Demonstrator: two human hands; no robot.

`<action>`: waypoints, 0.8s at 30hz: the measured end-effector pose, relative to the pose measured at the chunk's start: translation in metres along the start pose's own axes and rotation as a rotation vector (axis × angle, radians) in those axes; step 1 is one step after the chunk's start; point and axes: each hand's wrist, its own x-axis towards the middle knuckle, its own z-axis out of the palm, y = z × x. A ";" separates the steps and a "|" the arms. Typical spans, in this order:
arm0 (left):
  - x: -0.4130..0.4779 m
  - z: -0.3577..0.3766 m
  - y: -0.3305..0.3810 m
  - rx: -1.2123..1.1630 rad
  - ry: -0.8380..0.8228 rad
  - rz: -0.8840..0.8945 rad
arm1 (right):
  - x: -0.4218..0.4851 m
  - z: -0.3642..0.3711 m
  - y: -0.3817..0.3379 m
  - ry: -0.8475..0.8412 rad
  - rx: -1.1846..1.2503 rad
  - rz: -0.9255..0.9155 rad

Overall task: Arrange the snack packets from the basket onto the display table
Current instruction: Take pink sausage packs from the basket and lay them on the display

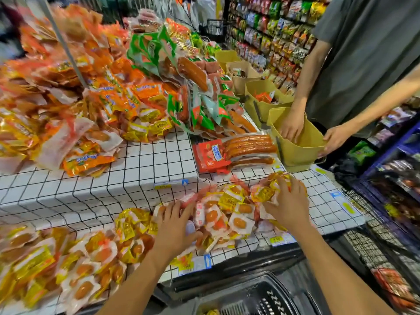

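On the far left of the display table (145, 160), the upper tier carries a deep heap of orange and yellow packets (68, 103), with green-labelled sausage packs (181, 87) leaning against it further along. On the lower tier in front of me lie the snack packets (75, 264), small clear and yellow pouches each showing an orange piece, spread loosely over the grid-patterned cover. My left hand (175, 226) lies flat on this spread, fingers splayed and pressing down, gripping nothing that I can make out. Just right of it sits a looser cluster of the same pouches, and my right hand (288, 201) rests over its far edge with fingers curled around a bunch of yellow pouches (264, 193). Behind that cluster a red pack of long sausages (236, 153) lies flat. Below the table edge, the black basket (261, 298) shows a few yellow pouches in its near corner. Further right, a row of yellow bins (261, 96) stands on the table; one holds orange packets, and another person's hands (291, 126) hold the nearest bin (297, 153), whose contents I cannot see.
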 end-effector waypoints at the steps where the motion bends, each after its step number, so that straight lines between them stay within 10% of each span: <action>1: 0.001 0.003 -0.002 -0.002 0.025 0.009 | 0.007 0.001 0.003 -0.050 -0.001 0.037; 16: 0.011 0.020 -0.001 0.082 0.237 0.062 | 0.029 0.027 0.011 -0.173 -0.019 0.015; 24: 0.011 0.010 -0.002 -0.308 0.300 0.016 | 0.025 0.032 0.022 -0.091 0.142 -0.089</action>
